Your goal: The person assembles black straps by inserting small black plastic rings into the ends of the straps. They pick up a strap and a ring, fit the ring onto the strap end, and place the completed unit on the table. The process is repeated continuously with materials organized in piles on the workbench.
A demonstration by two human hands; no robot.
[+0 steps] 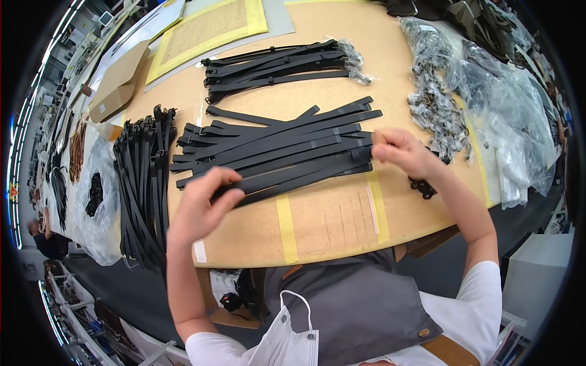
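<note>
A loose pile of flat black straps [268,143] lies across the table in front of me. One black strap [299,174] with a small slider near its right end stretches between my hands along the near side of the pile. My left hand [204,204] is closed around its left end, thumb and forefinger at the strap's edge. At the other end, my right hand [400,152] pinches the strap's tip with curled fingers. Small dark metal buckles [424,186] lie beneath my right wrist, partly hidden by it.
A bundle of straps with plastic-wrapped hardware [274,66] lies farther back. More buckled straps [143,177] hang over the table's left edge. Wrapped metal fittings [436,100] and clear plastic bags [506,116] sit at right. Yellow tape [285,229] marks the tabletop.
</note>
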